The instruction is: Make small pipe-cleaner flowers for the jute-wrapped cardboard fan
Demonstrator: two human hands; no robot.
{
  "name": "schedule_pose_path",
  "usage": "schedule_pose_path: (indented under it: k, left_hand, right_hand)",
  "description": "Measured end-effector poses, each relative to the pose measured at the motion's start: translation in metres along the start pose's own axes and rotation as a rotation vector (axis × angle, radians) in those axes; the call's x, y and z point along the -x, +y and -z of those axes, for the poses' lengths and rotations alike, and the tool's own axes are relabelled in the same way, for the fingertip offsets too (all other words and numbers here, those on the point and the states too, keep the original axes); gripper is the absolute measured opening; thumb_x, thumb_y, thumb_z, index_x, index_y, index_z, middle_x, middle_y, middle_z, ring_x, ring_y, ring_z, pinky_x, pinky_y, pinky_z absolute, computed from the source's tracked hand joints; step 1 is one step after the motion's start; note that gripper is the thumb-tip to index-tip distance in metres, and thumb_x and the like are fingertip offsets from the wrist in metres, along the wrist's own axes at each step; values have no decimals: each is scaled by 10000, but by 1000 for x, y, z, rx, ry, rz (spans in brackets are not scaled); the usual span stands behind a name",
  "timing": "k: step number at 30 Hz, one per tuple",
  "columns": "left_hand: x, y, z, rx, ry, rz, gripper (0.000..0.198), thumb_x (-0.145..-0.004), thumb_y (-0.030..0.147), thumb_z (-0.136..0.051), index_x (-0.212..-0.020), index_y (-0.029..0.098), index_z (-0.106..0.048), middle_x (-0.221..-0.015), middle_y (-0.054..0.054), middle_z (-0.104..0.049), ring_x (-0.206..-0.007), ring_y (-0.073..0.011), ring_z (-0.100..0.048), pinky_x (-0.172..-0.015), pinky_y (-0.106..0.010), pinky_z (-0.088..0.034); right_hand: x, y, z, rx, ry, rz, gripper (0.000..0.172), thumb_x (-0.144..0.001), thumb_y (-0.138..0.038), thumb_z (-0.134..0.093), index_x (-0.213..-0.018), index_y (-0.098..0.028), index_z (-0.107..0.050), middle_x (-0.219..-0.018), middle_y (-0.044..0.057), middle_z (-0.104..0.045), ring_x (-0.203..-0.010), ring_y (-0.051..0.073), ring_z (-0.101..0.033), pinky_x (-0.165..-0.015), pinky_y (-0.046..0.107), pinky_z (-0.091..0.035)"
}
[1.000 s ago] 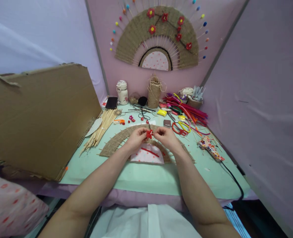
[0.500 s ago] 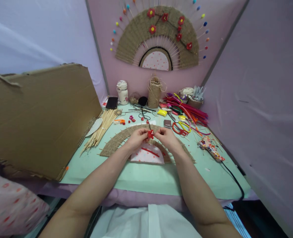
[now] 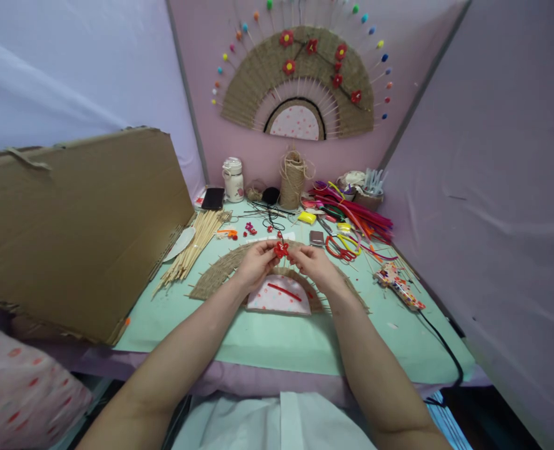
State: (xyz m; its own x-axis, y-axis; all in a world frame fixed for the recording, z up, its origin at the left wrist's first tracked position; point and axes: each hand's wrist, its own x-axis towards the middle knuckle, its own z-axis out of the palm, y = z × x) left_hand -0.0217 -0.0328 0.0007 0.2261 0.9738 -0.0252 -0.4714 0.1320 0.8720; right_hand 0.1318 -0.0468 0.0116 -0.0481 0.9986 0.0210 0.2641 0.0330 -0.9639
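Between both hands is a small red flower (image 3: 281, 249), held above a twine-woven fan (image 3: 225, 270) that lies on the table. My left hand (image 3: 257, 264) pinches the flower's left side, fingers closed. My right hand (image 3: 310, 260) is closed on its right side, fingertips pressed together at the petals. Below them sits the fan's white, pink-dotted half-round centre (image 3: 272, 303), with a red pipe cleaner piece (image 3: 285, 292) lying across it. The hands hide part of the fan's woven band.
A large cardboard sheet (image 3: 80, 231) stands at left beside a bundle of bamboo sticks (image 3: 195, 242). Red-handled scissors (image 3: 340, 249), pipe cleaners (image 3: 361, 209) and a glue gun (image 3: 398, 286) with a cord lie right. A twine spool (image 3: 292, 181) stands behind. A finished fan (image 3: 248, 81) hangs on the wall.
The flower has turned so its petals show more openly. Both hands keep hold of it with slightly shifted fingers. The whole view has tilted up a little.
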Motion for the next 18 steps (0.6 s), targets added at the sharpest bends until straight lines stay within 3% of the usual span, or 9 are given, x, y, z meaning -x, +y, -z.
schedule_pose_path:
  k: [5,12,15,18]
  left_hand:
    - [0,-4,-3,-107,3,-50,213,-642,240,-728,-789,137,-614,-773,-7,-616,-696,-80,-553,-670,-201,-424]
    - [3,-3,-1,-449,-55,-253,67,-729,183,-608,-781,142,-617,-750,-11,-618,-707,-109,-548,-692,-233,-424]
    - [4,-3,-2,-474,-61,-264,61,-725,173,-607,-774,143,-626,-749,-11,-620,-711,-111,-546,-684,-232,-420]
    - [2,-5,-2,-361,-39,-203,84,-701,190,-650,-767,143,-629,-724,-5,-617,-681,-99,-543,-668,-224,-422]
  right_hand:
    - [2,-1,-3,-13,2,26,265,-692,-423,-569,-644,-163,-575,-555,-33,-477,-508,86,-376,-487,226,-294]
    - [1,4,-2,0,-13,-29,213,-662,-357,-572,-599,-181,-470,-499,-72,-394,-451,66,-324,-441,210,-247]
    - [1,5,-2,-9,-15,-80,205,-659,-345,-574,-602,-187,-457,-461,-83,-369,-409,59,-289,-406,208,-187]
    - [-1,7,-2,-69,-24,-86,226,-663,-365,-595,-598,-178,-486,-475,-74,-390,-417,58,-297,-402,206,-198]
